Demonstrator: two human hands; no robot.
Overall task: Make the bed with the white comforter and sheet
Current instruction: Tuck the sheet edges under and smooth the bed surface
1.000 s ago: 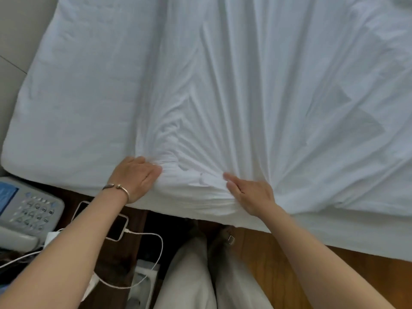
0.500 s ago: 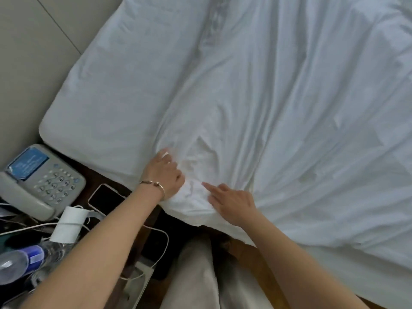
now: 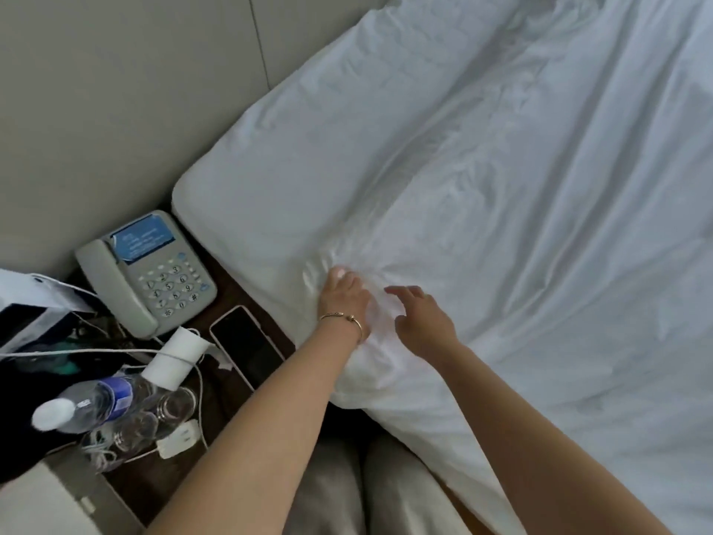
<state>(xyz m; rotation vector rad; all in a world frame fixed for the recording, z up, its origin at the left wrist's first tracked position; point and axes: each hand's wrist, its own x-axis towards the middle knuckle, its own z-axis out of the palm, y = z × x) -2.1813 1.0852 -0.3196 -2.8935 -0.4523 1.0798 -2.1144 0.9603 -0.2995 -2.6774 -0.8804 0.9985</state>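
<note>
White sheet (image 3: 482, 179) creases fan from left hand (image 3: 341, 299)

1. Two hands: left hand (image 3: 341, 299), right hand (image 3: 420, 322).
2. One white sheet (image 3: 501, 187).
3. One telephone (image 3: 148, 272).
4. One smartphone (image 3: 247, 343).
5. One water bottle (image 3: 85, 405).
6. One bracelet (image 3: 343, 317).

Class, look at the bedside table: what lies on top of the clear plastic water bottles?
A white cord crosses the clear plastic water bottles, and a white cylindrical roll overlaps their far end. The tabletop under them is hidden.
</note>
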